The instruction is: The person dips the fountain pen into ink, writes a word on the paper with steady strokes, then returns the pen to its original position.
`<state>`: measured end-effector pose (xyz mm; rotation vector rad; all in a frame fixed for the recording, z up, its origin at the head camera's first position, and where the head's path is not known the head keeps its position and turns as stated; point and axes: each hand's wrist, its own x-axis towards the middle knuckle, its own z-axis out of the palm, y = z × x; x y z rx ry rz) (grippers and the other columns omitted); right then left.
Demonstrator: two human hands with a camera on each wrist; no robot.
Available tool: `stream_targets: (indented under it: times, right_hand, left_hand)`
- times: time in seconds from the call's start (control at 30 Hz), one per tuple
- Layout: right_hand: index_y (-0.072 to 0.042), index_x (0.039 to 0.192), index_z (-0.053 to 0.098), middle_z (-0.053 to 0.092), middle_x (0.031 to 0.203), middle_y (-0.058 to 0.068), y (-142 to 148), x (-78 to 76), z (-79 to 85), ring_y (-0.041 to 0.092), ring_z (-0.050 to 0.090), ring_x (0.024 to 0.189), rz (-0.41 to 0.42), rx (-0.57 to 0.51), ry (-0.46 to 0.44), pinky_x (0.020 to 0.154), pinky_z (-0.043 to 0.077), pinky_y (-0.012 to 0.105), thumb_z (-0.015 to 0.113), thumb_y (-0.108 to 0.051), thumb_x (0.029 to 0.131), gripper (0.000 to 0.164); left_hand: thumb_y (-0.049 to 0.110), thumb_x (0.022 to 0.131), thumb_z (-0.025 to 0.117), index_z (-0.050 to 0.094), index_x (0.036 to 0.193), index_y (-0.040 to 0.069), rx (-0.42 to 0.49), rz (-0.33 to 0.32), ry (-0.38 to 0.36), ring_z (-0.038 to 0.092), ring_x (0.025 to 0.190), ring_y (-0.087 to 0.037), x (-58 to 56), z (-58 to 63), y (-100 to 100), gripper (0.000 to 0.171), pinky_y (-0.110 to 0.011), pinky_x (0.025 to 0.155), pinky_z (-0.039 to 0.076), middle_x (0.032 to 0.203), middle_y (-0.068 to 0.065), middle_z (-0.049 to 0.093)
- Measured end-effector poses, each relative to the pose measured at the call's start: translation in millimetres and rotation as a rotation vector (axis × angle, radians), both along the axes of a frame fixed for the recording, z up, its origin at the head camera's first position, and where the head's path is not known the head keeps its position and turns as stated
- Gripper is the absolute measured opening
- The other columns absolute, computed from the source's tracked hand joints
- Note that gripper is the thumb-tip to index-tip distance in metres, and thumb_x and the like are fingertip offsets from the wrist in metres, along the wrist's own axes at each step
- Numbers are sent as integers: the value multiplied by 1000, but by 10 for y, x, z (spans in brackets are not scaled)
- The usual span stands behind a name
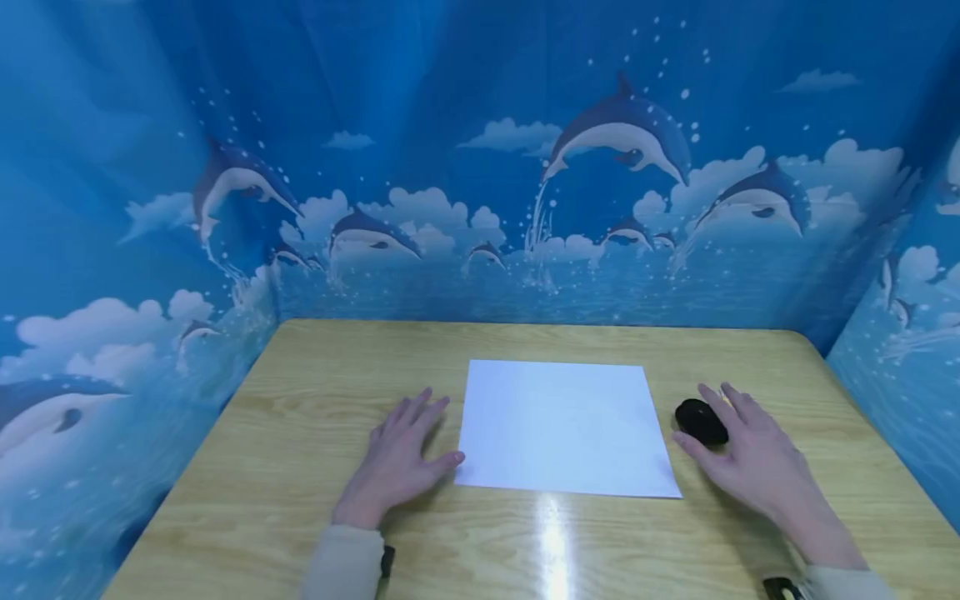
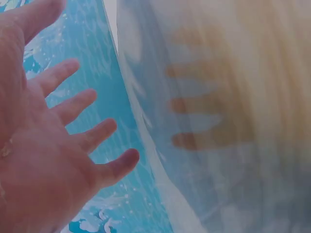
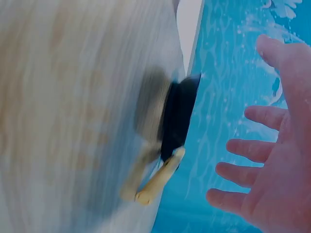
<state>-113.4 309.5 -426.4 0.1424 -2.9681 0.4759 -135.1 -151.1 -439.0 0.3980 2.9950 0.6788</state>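
Note:
A white sheet of paper (image 1: 562, 429) lies flat in the middle of the wooden table. My left hand (image 1: 396, 462) is by its left edge, palm down with fingers spread, the thumb tip right at the paper's edge. To the right of the sheet, a smooth, rounded black object (image 1: 697, 422) rests on the table, partly covered by my right hand (image 1: 753, 458). That hand hovers with its fingers extended and holds nothing. In the right wrist view, a short tan rod with rounded ends (image 3: 158, 182) lies against the black object (image 3: 179, 116); from the head it is mostly hidden under the fingers.
The glossy light-wood table (image 1: 345, 354) has rounded far corners and reflects light near its front. A blue curtain (image 1: 450, 92) printed with dolphins and clouds hangs behind the table and along both sides. Dark bands (image 1: 387, 561) show at both wrists.

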Motion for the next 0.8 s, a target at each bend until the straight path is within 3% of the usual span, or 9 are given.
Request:
stream_targets:
  times: [0.33,0.57,0.8]
  right_hand:
    - [-7,160,31,34,153,41,270,14,-59,68,38,127,-37,-8,-58,83,40,81,59,-60,97,87]
    - [-7,161,28,34,153,41,403,19,-106,70,40,123,-59,14,-78,78,42,82,58,-60,97,89]
    - [-1,158,31,36,150,43,526,21,-121,70,41,121,-49,24,-87,85,40,82,60,-57,97,88]
  left_hand:
    - [55,89,71,41,157,30,10,-26,-110,25,156,-42,-60,-8,144,78,-75,117,20,171,-6,26]
    - [53,90,70,42,157,28,-7,-61,-110,27,154,-43,-122,0,196,77,-74,117,24,170,-8,28]
    - [53,91,69,42,157,27,-29,-96,-116,28,154,-42,-207,10,261,75,-73,117,27,169,-7,29]
